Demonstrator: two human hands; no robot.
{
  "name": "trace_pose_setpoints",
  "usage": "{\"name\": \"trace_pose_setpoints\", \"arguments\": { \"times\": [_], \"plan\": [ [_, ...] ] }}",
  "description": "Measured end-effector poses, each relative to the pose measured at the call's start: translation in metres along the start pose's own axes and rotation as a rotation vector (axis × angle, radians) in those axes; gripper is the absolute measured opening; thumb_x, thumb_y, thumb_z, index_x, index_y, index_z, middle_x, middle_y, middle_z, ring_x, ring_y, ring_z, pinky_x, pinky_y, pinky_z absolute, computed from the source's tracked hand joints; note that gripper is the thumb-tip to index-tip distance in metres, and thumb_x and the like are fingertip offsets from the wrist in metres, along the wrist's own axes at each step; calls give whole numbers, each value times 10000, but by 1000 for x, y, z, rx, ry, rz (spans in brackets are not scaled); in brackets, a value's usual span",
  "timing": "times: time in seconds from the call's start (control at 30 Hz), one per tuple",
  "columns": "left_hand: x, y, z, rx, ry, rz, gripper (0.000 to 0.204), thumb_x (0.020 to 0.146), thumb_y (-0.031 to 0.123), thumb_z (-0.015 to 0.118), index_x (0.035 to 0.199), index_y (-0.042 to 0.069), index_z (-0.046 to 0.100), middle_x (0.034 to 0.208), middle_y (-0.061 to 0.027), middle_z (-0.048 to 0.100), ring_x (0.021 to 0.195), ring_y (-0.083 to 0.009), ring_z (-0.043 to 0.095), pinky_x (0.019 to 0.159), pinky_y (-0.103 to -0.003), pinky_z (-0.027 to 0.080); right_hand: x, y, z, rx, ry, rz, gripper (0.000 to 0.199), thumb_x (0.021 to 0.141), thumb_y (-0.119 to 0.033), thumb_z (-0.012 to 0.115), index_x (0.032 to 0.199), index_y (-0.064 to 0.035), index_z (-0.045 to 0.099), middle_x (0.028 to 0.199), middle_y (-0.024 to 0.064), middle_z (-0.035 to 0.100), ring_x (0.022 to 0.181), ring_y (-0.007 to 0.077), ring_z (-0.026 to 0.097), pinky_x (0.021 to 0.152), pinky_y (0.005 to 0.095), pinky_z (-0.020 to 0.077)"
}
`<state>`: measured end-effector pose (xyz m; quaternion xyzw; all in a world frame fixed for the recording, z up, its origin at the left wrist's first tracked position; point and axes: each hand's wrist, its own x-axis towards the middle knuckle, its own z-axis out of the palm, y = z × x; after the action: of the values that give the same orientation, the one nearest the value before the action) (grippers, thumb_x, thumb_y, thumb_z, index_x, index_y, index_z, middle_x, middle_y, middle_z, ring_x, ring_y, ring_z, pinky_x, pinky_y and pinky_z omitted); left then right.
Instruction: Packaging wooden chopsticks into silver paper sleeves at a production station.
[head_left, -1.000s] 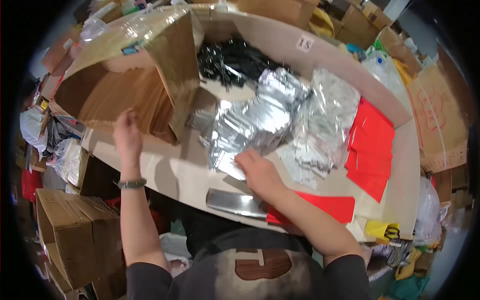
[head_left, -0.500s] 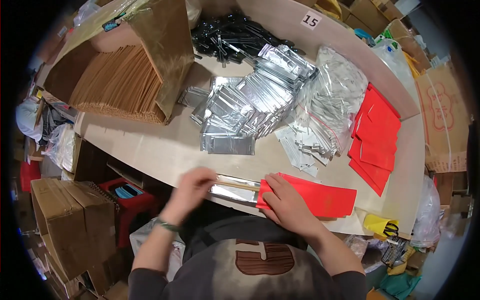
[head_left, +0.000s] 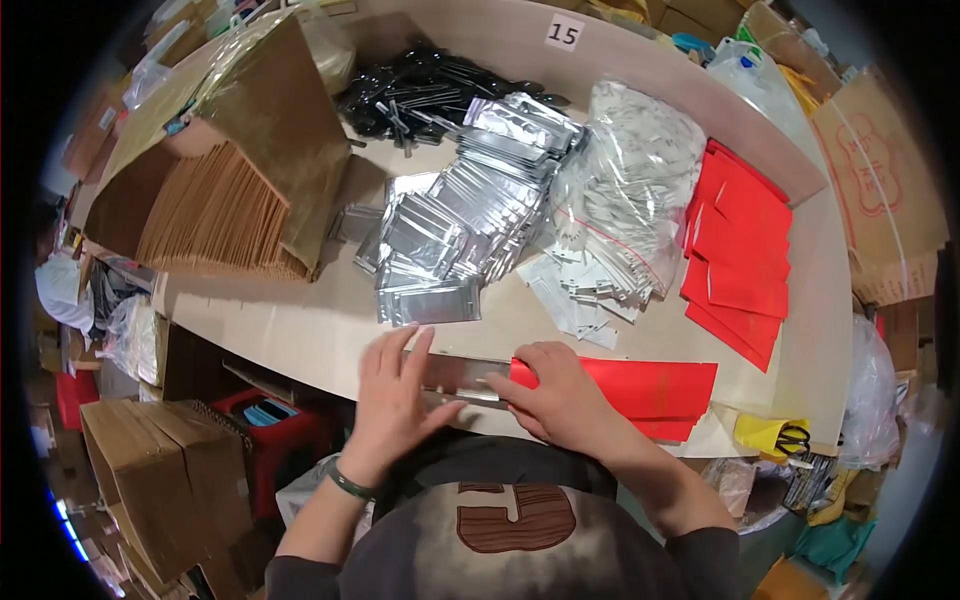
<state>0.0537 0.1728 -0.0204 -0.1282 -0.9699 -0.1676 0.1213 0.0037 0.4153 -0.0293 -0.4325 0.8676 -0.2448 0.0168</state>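
A red paper envelope [head_left: 650, 390] lies flat at the table's near edge. A silver foil packet [head_left: 460, 375] sticks out of its left end. My right hand [head_left: 560, 395] grips the envelope at that end, thumb reaching toward the foil. At the packet's outer end my left hand [head_left: 400, 395] is open, its fingers and thumb spread on either side of the foil. Past the hands lie a heap of silver foil packets [head_left: 435, 235], white paper sachets [head_left: 575, 300] spilling from a clear plastic bag [head_left: 640, 170], and a fanned pile of red envelopes [head_left: 745, 250].
Far left on the table stands an open cardboard box [head_left: 300, 130] packed with brown paper pieces [head_left: 215, 215]. Black plastic spoons [head_left: 430, 85] are heaped by the back wall panel. Near the right front edge sit a yellow holder [head_left: 757, 432] and black-handled scissors [head_left: 793, 437].
My left hand has gone from closed around a thin light-coloured stick on the foil to spread open. The stick no longer shows outside the envelope. The whole view has shifted slightly.
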Motion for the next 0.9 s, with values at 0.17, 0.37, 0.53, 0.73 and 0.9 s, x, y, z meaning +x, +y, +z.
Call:
{"name": "trace_pose_setpoints", "arguments": {
  "times": [0.17, 0.37, 0.53, 0.73, 0.9],
  "plan": [
    [-6, -15, 25, -75, -288, 112, 428, 649, 249, 804, 940, 87, 536, 845, -109, 571, 783, -338, 602, 659, -432, 497, 17, 3, -17, 79, -25, -214, 419, 738, -172, 743, 1137, -122, 622, 944, 148, 572, 814, 334, 578, 695, 425, 475],
    [-16, -16, -1, -556, -461, -401, 415, 670, 157, 749, 1017, 18, 569, 881, -147, 639, 807, -343, 631, 727, -382, 509, -46, 82, -87, -408, 62, 116, 589, 720, -328, 822, 1182, -52, 584, 1359, 243, 468, 1234, 410, 485, 1027, 504, 405],
    [-1, 56, 24, -1039, -606, 193, 527, 703, 93, 679, 1195, -1, 514, 1234, -270, 481, 1073, -423, 542, 931, -435, 459, -46, 22, -24, 328, -142, 229, 674, 690, -403, 839, 1131, 28, 568, 1373, 288, 442, 1282, 427, 440, 1089, 520, 354],
    [-6, 23, 16, -829, -560, -310, 290, 718, 122, 675, 950, 12, 540, 827, -170, 627, 774, -352, 636, 712, -407, 512, -24, -2, -17, -54, 79, 267, 407, 817, -391, 723, 866, -3, 609, 984, 174, 640, 899, 339, 628, 731, 433, 505],
    [-25, 2, 39, -432, -272, -415, 418, 696, 139, 731, 1063, 34, 560, 924, -174, 618, 856, -365, 629, 747, -408, 516, -2, -12, -3, -122, -253, 618, 362, 907, -364, 626, 765, -32, 604, 726, 165, 645, 720, 363, 642, 599, 484, 482]
  ]
}}
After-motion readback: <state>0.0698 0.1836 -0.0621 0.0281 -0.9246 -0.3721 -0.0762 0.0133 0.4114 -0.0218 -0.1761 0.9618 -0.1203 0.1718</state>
